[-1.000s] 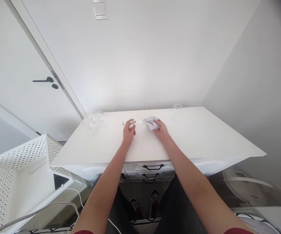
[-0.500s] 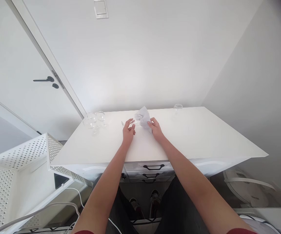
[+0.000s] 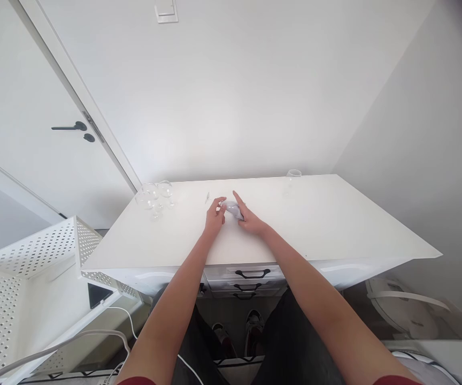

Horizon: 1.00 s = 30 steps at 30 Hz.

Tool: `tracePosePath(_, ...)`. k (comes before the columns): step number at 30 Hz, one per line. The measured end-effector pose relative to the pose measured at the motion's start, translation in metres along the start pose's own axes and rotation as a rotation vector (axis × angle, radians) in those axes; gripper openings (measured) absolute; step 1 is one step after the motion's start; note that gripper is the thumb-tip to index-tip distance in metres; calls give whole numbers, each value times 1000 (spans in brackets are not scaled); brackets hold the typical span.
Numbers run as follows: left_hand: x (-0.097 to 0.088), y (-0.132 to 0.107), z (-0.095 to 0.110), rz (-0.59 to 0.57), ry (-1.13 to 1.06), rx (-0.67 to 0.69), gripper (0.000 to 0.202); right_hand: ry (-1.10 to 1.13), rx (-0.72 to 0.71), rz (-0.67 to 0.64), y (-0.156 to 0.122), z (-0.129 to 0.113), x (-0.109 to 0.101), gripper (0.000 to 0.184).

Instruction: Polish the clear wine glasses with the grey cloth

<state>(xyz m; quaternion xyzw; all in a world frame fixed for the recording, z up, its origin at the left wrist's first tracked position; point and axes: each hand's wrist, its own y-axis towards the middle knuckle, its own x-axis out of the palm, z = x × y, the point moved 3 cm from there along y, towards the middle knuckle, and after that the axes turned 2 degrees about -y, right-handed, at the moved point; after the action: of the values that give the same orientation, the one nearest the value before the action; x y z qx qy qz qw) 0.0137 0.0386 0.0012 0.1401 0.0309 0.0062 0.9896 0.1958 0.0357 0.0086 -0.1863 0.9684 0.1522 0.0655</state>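
Over the middle of the white cabinet top, my left hand (image 3: 214, 215) is closed around a clear wine glass (image 3: 207, 198) that lies on its side in the air. The glass's foot points left and its bowl points right. A pale grey cloth (image 3: 233, 208) is bunched at the bowl and hides part of it. My right hand (image 3: 250, 219) holds the cloth from the right, its thumb or forefinger stretched upward along it. Whether part of the cloth is inside the bowl I cannot tell.
Several clear stemmed glasses (image 3: 151, 197) stand close together at the cabinet top's left. Another glass (image 3: 293, 182) stands near the back edge, right of centre. A white perforated shelf (image 3: 46, 240) with a dark phone (image 3: 98, 295) and cable adjoins the left side. Drawers (image 3: 251, 274) face me.
My right hand has turned and pressed closer round the cloth, which now looks more compact. The glass has tilted, its foot shifting slightly right and up. The view has tipped slightly.
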Motion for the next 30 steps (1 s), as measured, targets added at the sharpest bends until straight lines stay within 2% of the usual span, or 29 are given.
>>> tracePosePath(3,-1,1,1,35,21,-17,42,-133,-100,5,4,-1,1,82)
tracePosePath(6,-2,2,3,50,64,-25,41,-35,-86,15,9,4,-2,64)
tracePosePath(9,1,2,4,16,63,-12,39,93,-81,60,11,11,-6,74)
tracePosePath(13,4,2,4,-13,62,16,38,12,-113,106,12,16,-5,89)
tracePosePath(16,3,1,3,-4,89,20,35,-92,-106,102,12,18,-1,85)
tracePosePath(18,2,0,3,7,109,24,33,-86,-89,86,13,18,1,80)
tracePosePath(23,-1,0,2,64,117,-4,35,156,-21,30,15,19,-2,82)
tracePosePath(27,-1,1,0,73,71,-20,36,238,-13,119,17,23,-8,92)
tracePosePath(30,1,1,-2,37,73,-12,36,147,-24,131,17,22,-6,90)
